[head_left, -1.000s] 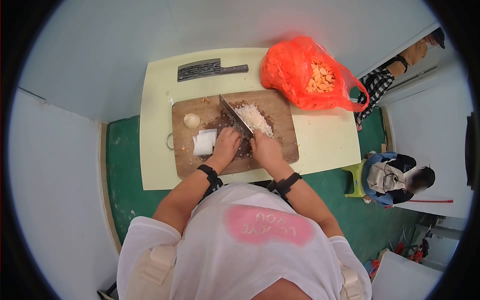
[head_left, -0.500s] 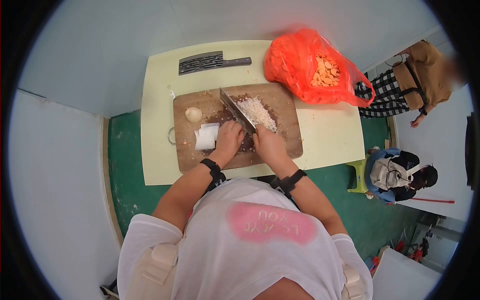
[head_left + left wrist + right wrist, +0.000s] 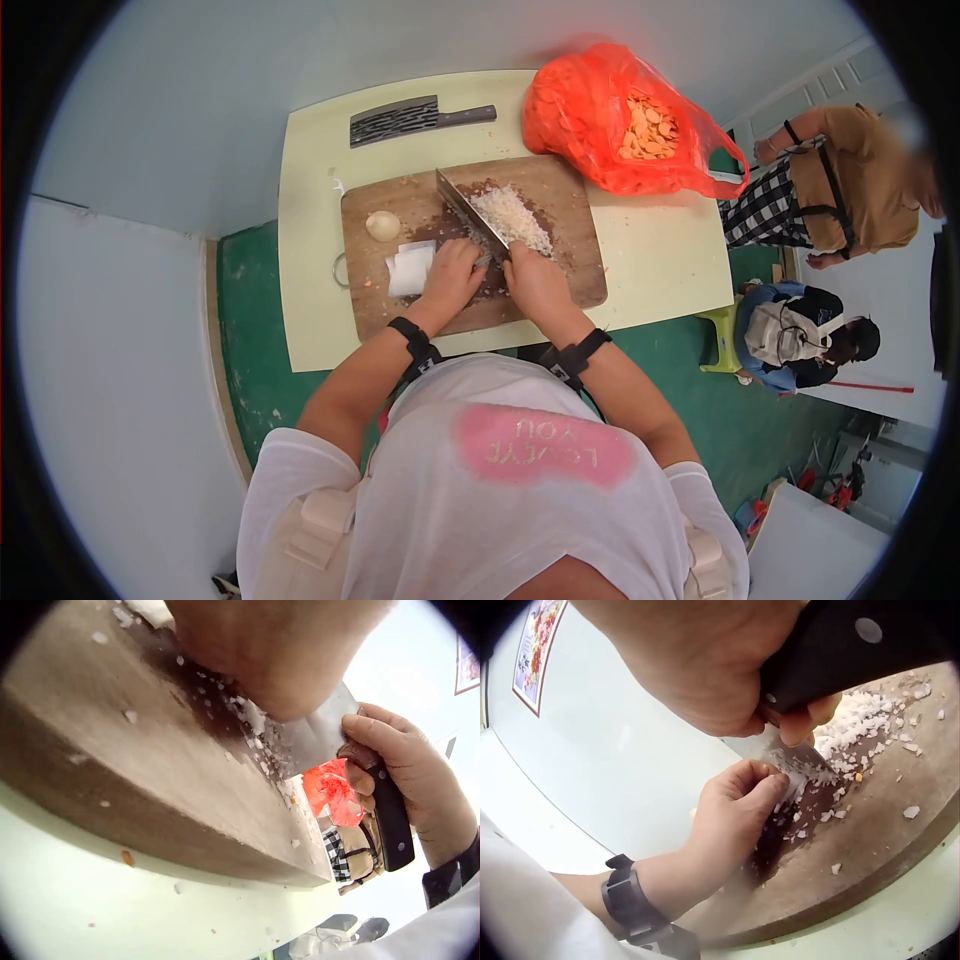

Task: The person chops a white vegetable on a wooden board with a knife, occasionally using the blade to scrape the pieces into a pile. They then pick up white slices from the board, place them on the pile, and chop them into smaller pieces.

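My right hand [image 3: 537,284] grips the black handle [image 3: 393,817] of a cleaver whose blade [image 3: 468,213] stands on the wooden board [image 3: 372,310]. Left of the blade, my left hand [image 3: 731,817] has its fingers curled, pinching a white piece [image 3: 793,784] against the blade's side. Finely chopped white bits [image 3: 512,216] lie heaped right of the blade, with more scattered around it. On the board's left part are a round pale vegetable [image 3: 383,226] and white slabs [image 3: 409,270].
A second cleaver [image 3: 394,121] lies behind the board on the pale table [image 3: 660,260]. At the back right stands a red bag [image 3: 575,120] with orange slices [image 3: 650,128]. One person [image 3: 850,190] stands beyond the table; another [image 3: 785,335] sits on a green stool [image 3: 722,338].
The head view has shifted slightly. The person at the right has come further into view. Both hands keep their places at the blade, with little visible movement.
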`<action>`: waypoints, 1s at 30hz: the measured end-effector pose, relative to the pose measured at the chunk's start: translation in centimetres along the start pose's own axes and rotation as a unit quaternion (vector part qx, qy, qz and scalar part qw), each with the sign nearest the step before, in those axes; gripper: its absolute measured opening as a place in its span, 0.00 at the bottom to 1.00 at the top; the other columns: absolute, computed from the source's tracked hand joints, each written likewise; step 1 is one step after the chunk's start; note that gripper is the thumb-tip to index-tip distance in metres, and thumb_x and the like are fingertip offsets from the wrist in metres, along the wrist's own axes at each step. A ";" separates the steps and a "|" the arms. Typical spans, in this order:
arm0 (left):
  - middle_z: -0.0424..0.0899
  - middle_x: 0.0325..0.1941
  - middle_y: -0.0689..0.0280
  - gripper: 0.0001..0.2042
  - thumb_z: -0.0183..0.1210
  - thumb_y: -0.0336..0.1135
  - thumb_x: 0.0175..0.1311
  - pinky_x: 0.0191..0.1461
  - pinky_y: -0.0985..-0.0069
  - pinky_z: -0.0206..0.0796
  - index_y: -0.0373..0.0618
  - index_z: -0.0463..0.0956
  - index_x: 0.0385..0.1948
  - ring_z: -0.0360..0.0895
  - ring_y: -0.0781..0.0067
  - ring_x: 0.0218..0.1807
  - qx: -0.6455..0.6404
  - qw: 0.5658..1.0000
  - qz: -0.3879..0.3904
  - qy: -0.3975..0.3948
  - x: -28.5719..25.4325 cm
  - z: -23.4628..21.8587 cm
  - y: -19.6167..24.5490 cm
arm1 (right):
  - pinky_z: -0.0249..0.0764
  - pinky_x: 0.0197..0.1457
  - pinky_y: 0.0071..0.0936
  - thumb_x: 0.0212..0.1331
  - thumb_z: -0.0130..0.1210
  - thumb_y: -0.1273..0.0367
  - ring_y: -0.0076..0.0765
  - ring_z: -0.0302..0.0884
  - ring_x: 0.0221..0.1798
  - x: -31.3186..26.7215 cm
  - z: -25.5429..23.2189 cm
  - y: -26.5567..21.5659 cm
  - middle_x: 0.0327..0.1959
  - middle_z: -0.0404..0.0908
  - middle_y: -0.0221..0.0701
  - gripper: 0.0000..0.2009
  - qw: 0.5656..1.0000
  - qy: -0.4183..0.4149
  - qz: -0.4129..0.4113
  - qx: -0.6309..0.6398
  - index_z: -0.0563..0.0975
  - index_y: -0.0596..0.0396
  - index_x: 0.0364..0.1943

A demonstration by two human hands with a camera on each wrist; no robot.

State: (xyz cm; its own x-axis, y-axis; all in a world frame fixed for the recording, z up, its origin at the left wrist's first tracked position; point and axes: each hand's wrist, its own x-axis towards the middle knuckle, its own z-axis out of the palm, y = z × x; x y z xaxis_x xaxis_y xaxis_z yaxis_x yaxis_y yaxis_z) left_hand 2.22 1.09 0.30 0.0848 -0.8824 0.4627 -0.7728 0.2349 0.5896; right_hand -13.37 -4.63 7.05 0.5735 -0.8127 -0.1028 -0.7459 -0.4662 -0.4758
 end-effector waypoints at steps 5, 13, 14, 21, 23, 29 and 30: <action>0.74 0.32 0.60 0.06 0.60 0.24 0.49 0.44 0.63 0.67 0.41 0.74 0.29 0.72 0.54 0.39 -0.001 1.000 0.017 -0.007 -0.2 0.3 -0.5 | 0.74 0.36 0.51 0.58 0.53 0.68 0.58 0.79 0.32 0.2 -0.3 0.6 0.26 0.79 0.49 0.08 1.000 0.013 0.004 0.016 0.70 0.57 0.35; 0.74 0.32 0.59 0.06 0.60 0.25 0.48 0.44 0.62 0.67 0.42 0.74 0.28 0.72 0.54 0.39 0.015 1.000 -0.023 0.010 -0.2 0.8 -0.4 | 0.73 0.35 0.51 0.58 0.54 0.67 0.58 0.78 0.31 -0.2 -1.2 -1.0 0.26 0.79 0.48 0.08 0.999 0.044 -0.003 0.022 0.71 0.57 0.35; 0.74 0.32 0.59 0.06 0.60 0.25 0.48 0.44 0.62 0.67 0.42 0.74 0.28 0.72 0.54 0.39 0.015 1.000 -0.022 0.010 -0.3 0.9 -0.4 | 0.74 0.35 0.50 0.59 0.53 0.67 0.58 0.79 0.31 0.0 -0.5 -0.5 0.27 0.79 0.48 0.08 1.000 0.026 -0.005 0.009 0.70 0.57 0.34; 0.74 0.32 0.58 0.06 0.60 0.25 0.49 0.43 0.61 0.66 0.43 0.74 0.28 0.72 0.52 0.39 0.009 0.999 -0.031 0.008 -0.3 0.8 -0.6 | 0.74 0.35 0.50 0.58 0.54 0.67 0.58 0.79 0.31 -0.3 -0.9 -1.0 0.26 0.79 0.49 0.08 0.999 0.037 -0.016 0.021 0.71 0.57 0.34; 0.73 0.32 0.58 0.06 0.60 0.25 0.49 0.43 0.61 0.66 0.43 0.74 0.28 0.72 0.52 0.39 0.016 1.000 -0.023 0.009 -0.1 0.8 -0.6 | 0.74 0.35 0.50 0.58 0.54 0.67 0.58 0.79 0.31 -0.4 -0.1 -0.4 0.27 0.79 0.48 0.08 1.000 0.026 -0.006 0.007 0.71 0.57 0.34; 0.73 0.32 0.58 0.06 0.60 0.24 0.48 0.43 0.61 0.66 0.42 0.73 0.28 0.71 0.51 0.39 -0.005 1.000 -0.018 0.005 -0.4 0.8 -0.7 | 0.76 0.34 0.48 0.58 0.51 0.69 0.56 0.80 0.31 -0.5 0.4 -0.6 0.28 0.79 0.47 0.07 1.000 0.004 -0.016 -0.025 0.71 0.56 0.36; 0.73 0.32 0.58 0.06 0.60 0.24 0.48 0.43 0.61 0.66 0.42 0.73 0.28 0.71 0.51 0.39 0.001 1.000 -0.021 0.001 -0.4 0.8 -0.6 | 0.77 0.34 0.46 0.59 0.49 0.70 0.55 0.81 0.31 -0.5 0.6 -0.7 0.28 0.79 0.47 0.06 0.998 -0.007 -0.017 -0.055 0.71 0.56 0.37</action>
State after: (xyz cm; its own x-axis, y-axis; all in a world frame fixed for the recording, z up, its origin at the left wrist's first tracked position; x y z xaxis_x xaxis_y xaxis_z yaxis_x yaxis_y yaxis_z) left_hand 2.17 0.96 -0.77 0.1180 -0.8907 0.4391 -0.7699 0.1972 0.6069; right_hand -12.92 -3.68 6.93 0.6032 -0.7913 -0.0999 -0.7581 -0.5299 -0.3801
